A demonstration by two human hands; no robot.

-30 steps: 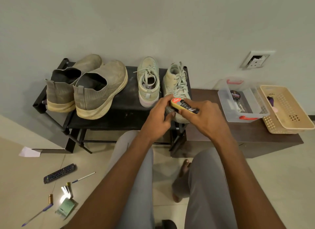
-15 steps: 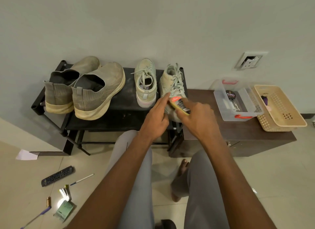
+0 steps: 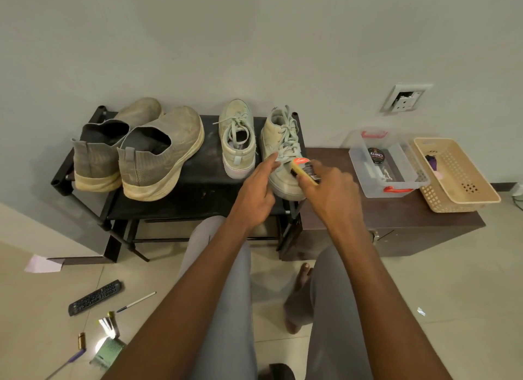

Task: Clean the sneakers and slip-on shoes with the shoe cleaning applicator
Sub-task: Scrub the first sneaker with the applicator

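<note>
Right hand gripping shoe cleaning applicator, pressing it on right sneaker; left hand touching that sneaker, index finger extended, others curled.

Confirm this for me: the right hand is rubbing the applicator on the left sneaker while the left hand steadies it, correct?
Not quite. The head view shows the right hand holding the applicator against the right sneaker, nearest the brown cabinet, not the left sneaker. The left hand touches that same shoe.

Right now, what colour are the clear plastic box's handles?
Red-orange handles on the clear plastic box, head view.
</note>
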